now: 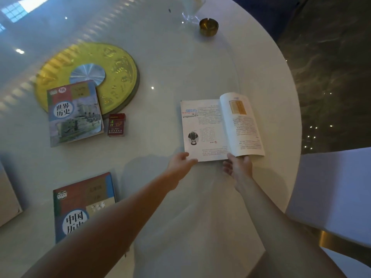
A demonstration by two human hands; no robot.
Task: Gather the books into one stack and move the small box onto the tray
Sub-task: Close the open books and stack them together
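Observation:
An open book lies on the white round table at the right. My left hand touches the near edge of its left page. My right hand grips the near edge of its right pages, which curl upward. A closed history book rests at the left, partly on the round gold tray. The small red box stands just right of that book. Another closed history book lies near me at the left, partly hidden by my left forearm.
A brass ashtray and a glass vessel sit at the far edge. A pale flat object shows at the left border. A white chair stands at the right beside the table's edge.

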